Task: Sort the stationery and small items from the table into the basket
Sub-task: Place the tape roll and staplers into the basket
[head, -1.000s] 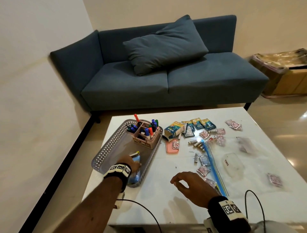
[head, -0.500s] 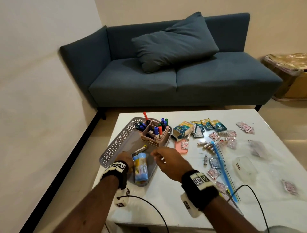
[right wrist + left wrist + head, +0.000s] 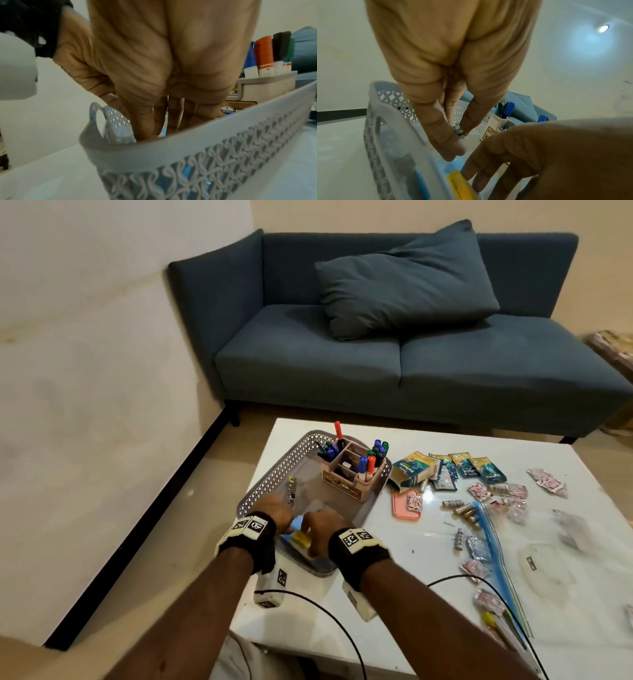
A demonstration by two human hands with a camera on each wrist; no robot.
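A grey lattice basket (image 3: 274, 474) stands on the left of the white table (image 3: 428, 594), with a pink pen organiser (image 3: 352, 474) full of markers at its far end. Both hands are inside its near end. My left hand (image 3: 275, 510) pinches a small metal key-chain piece (image 3: 292, 491) between thumb and finger, which the left wrist view shows (image 3: 458, 130), and its fingertip touches a blue packet (image 3: 452, 163). My right hand (image 3: 318, 525) lays straight fingers (image 3: 488, 173) on that packet beside its yellow label (image 3: 301, 538). In the right wrist view the basket wall (image 3: 205, 148) hides the fingertips.
Loose on the table to the right are a teal tissue box (image 3: 411, 470), a pink tray (image 3: 406, 505), batteries (image 3: 462, 510), several small sachets, a blue-edged zip bag (image 3: 493, 549) and a clear lid (image 3: 537, 563). Two cables trail by the near edge. A blue sofa (image 3: 411, 364) stands behind.
My right hand has come across from the table into the basket and now rests on the blue packet. The key-chain piece has turned and sits closer to the basket's left wall.
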